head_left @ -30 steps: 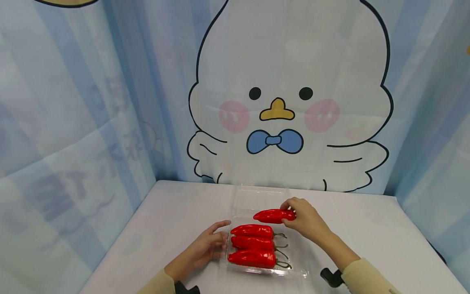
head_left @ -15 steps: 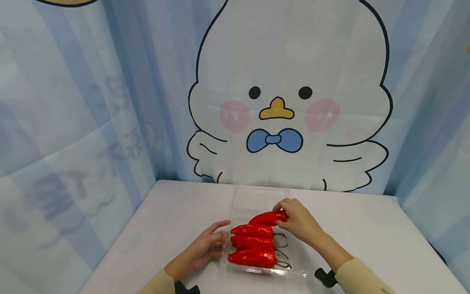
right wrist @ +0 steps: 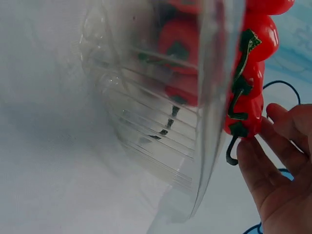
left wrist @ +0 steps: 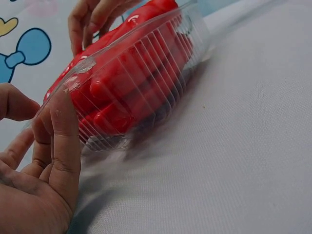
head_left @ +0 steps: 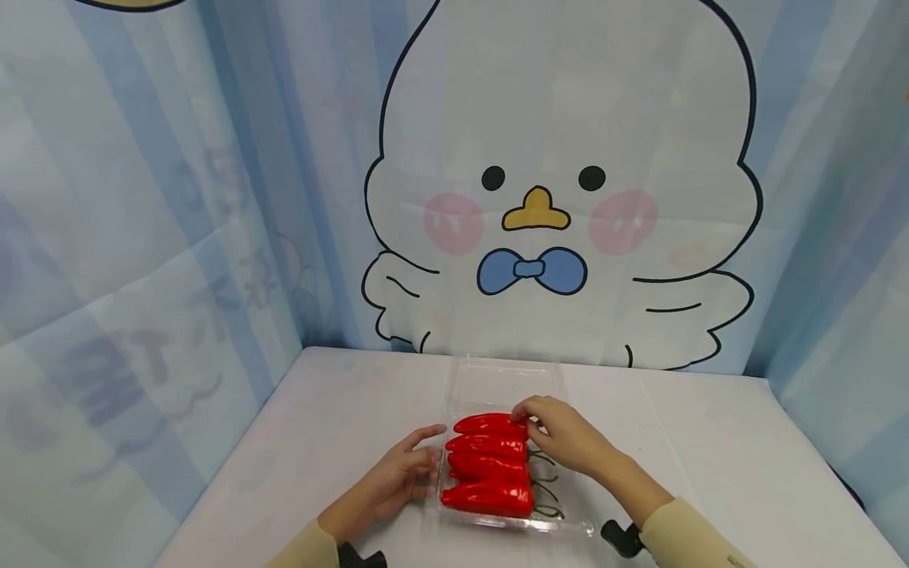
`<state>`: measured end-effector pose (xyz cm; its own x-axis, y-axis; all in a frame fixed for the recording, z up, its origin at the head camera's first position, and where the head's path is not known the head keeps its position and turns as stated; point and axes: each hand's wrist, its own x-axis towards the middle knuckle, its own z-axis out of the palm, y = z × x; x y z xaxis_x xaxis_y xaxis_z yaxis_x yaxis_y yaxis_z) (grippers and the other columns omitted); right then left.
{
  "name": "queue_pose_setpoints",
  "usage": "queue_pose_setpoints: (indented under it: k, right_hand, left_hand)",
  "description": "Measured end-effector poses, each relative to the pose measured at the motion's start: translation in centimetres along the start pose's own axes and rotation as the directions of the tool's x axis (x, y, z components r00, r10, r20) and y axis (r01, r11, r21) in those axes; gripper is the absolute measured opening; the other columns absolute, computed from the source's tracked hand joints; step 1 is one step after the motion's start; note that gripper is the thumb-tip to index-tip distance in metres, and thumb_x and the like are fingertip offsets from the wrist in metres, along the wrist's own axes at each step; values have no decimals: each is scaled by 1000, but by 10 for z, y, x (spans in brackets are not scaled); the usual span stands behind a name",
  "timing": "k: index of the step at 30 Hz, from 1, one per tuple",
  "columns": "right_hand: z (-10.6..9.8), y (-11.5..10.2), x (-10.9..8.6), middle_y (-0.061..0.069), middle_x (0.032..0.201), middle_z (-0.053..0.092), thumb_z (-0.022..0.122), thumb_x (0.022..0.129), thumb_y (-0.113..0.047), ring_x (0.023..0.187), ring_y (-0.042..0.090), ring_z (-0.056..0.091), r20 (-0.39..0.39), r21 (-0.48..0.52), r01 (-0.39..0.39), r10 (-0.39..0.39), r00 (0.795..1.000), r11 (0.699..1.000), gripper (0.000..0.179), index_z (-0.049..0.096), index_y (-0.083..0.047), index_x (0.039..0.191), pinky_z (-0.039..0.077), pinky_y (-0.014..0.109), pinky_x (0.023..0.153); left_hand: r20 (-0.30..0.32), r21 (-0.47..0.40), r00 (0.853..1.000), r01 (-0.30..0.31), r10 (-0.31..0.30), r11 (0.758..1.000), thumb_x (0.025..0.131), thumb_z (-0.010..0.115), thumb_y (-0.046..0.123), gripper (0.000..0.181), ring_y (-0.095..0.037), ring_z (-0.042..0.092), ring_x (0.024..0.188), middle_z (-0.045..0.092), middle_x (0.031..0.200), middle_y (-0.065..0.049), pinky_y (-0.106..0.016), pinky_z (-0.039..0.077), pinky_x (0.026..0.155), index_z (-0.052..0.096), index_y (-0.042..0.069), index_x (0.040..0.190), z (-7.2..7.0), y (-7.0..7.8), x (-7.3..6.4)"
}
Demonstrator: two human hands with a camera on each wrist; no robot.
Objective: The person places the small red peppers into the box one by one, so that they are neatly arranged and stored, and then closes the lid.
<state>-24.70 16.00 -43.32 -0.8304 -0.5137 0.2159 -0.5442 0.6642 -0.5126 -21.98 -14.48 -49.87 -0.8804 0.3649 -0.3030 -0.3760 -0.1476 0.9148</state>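
Several glossy red peppers (head_left: 490,469) with green stems lie side by side in a clear plastic container (head_left: 578,525); through its wall, more show below the top ones. At the far end of the row, my right hand (head_left: 564,432) pinches a red pepper (head_left: 486,425) by its stem end. In the right wrist view, my thumb and fingers (right wrist: 253,158) are right at that pepper (right wrist: 249,117), above the rim. My left hand (head_left: 398,477) is at the container's left side, its fairly straight fingers (left wrist: 63,122) resting against the ribbed wall and rim.
The container's transparent lid (head_left: 504,385) lies folded back toward the rear edge of the white table (head_left: 341,410). Behind and beside the table hangs a pale blue printed curtain (head_left: 568,95). Black wrist mounts (head_left: 623,538) sit at the sleeves.
My right hand has brought its pepper left and down, from above the far side of the container into line with the other peppers. The left hand has stayed in place.
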Motion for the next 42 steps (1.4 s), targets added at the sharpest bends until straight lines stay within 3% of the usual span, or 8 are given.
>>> queue_pose_setpoints:
  k: [6,13,21,27,30,33,39,42]
  right_hand:
    - [1,0,0,1,117,72,52,101,-1,106,18,68,64,31,-25,23,998,999,26,69,-13,118,59,42,95]
    - [-1,1,-1,2,123,70,57,101,-3,115,23,66,63,5,-6,5,998,1000,25,68,-15,119,56,47,100]
    - [-6,8,-1,5,123,70,64,97,-9,114,29,66,-72,-68,-100,95,993,993,20,70,-14,116,57,50,97]
    - [-12,29,-1,9,109,71,66,96,-12,101,30,69,-208,-31,-240,229,951,970,16,72,-7,110,59,49,88]
    - [-15,41,-1,13,104,72,65,96,-13,96,30,70,-230,55,-323,327,917,945,17,72,-3,108,59,45,82]
    - [-18,51,-2,17,105,72,63,97,-16,91,28,71,-201,147,-404,427,881,903,23,69,1,112,58,39,75]
    - [-19,67,-4,24,110,72,57,102,-22,81,19,73,-55,346,-532,583,811,773,39,59,9,126,60,30,69]
    - [-17,71,-5,25,112,72,56,103,-23,82,17,72,20,433,-559,612,790,707,45,56,12,131,60,28,71]
  left_hand:
    - [15,-9,1000,3,-2,1000,94,61,13,67,-15,58,82,61,99,-1,-23,58,70,37,12,157,-1,0,-1]
    - [15,-11,1000,4,-4,1000,94,61,13,66,-15,57,80,62,97,0,-23,57,69,38,12,156,-1,1,-1]
    - [17,71,1000,19,-21,997,94,62,18,67,-16,58,84,62,102,-1,-26,57,75,39,12,156,-6,4,1]
    - [-61,165,997,61,-51,984,96,63,22,59,-16,62,83,63,112,-7,-27,60,77,48,12,152,-12,13,11]
    - [-116,191,992,68,-46,979,97,59,21,54,-17,62,79,60,115,-11,-27,61,75,52,11,149,-12,20,20]
    - [-164,208,986,72,-38,976,99,56,21,50,-17,63,79,60,121,-15,-28,62,75,53,9,148,-12,27,30]
    - [-196,199,980,60,-20,978,102,54,22,49,-17,63,81,63,129,-16,-27,61,76,52,5,147,-9,40,51]
    - [-200,173,980,43,-8,984,103,55,23,48,-16,63,78,65,129,-16,-25,60,74,52,4,147,-6,41,58]
